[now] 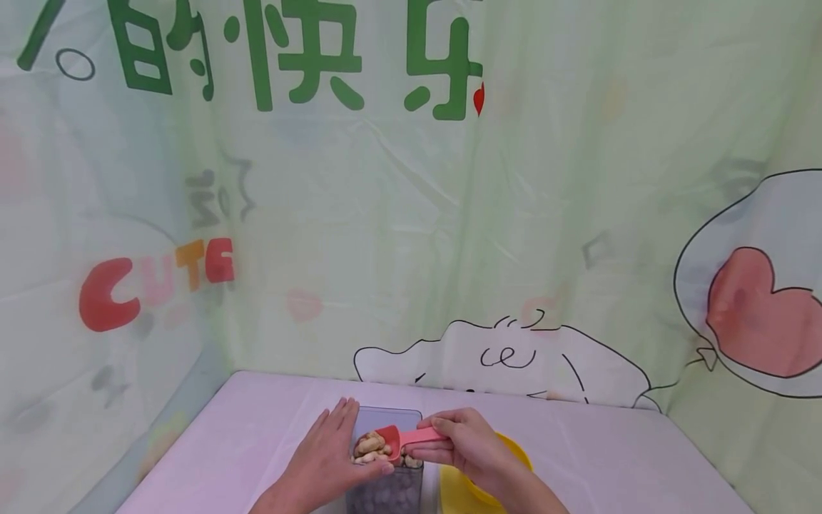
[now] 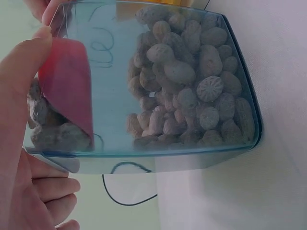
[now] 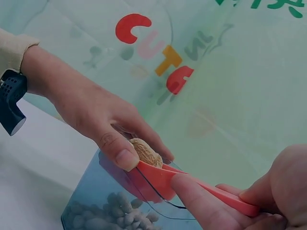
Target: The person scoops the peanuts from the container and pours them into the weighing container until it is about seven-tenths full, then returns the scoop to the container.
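A clear bluish plastic container (image 1: 393, 415) stands on the table, its lower part filled with unshelled peanuts (image 2: 182, 72). My left hand (image 1: 325, 455) grips the container at its upper left side, thumb at the near rim and fingers along the far side. My right hand (image 1: 472, 444) holds a red plastic scoop (image 3: 152, 181) by its pink handle (image 1: 425, 435). The scoop's bowl is inside the container's mouth, tilted, with peanuts (image 1: 369, 445) heaped in it. In the left wrist view the scoop shows through the wall, well above the peanuts at the bottom.
To the right of the container, a yellow bowl (image 1: 519, 451) sits partly hidden behind my right hand and forearm, with a flat yellow surface (image 1: 452, 489) beside it. A pale pink cloth covers the table (image 1: 282, 407). Printed curtains (image 1: 411, 235) hang behind and at both sides.
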Action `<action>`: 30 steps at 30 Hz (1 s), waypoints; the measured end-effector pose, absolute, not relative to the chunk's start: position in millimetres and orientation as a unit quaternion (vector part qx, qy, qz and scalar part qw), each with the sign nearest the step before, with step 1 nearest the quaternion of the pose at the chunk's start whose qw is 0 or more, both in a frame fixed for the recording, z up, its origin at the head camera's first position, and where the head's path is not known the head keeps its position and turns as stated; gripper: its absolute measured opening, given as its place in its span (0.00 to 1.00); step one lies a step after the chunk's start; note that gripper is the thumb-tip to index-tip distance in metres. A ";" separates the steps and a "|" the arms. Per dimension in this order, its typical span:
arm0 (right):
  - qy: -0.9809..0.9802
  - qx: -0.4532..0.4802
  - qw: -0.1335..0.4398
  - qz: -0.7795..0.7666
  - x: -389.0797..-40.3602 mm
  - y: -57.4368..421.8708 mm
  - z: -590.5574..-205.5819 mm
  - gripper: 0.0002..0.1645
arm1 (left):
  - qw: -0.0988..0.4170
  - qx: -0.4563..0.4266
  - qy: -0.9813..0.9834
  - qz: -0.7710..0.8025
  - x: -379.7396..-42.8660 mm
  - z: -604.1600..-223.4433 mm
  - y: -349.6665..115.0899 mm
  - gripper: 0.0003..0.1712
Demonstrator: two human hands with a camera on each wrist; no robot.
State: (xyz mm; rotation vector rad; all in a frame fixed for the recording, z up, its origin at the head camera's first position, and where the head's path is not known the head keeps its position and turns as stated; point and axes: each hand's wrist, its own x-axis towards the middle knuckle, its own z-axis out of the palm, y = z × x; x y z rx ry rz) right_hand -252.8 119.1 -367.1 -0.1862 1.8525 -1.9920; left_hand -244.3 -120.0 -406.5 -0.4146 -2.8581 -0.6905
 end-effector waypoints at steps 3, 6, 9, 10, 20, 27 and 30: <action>0.655 -0.071 0.208 -0.723 -252.5 121.1 -368.9 0.22 | 0.083 -0.134 -0.961 -0.229 -245.0 -407.6 -119.3 0.71; 0.644 -0.080 0.205 -0.733 -252.1 123.2 -371.3 0.22 | 0.081 -0.133 -0.961 -0.227 -244.5 -408.1 -119.0 0.71; 0.632 -0.084 0.204 -0.743 -251.9 125.6 -374.0 0.23 | 0.082 -0.135 -0.961 -0.227 -243.4 -407.9 -119.2 0.71; 0.628 -0.085 0.204 -0.746 -251.8 126.5 -374.9 0.23 | 0.083 -0.136 -0.961 -0.226 -243.1 -407.9 -119.3 0.71; 0.608 -0.054 0.208 -0.765 -252.8 137.7 -380.3 0.27 | 0.085 -0.137 -0.961 -0.223 -242.4 -407.1 -119.0 0.69; 0.607 -0.039 0.199 -0.768 -254.1 143.4 -381.0 0.25 | 0.087 -0.139 -0.961 -0.221 -241.5 -405.4 -118.4 0.68; 0.601 -0.040 0.194 -0.774 -255.0 145.3 -380.9 0.25 | 0.079 -0.136 -0.962 -0.225 -241.6 -404.7 -118.3 0.68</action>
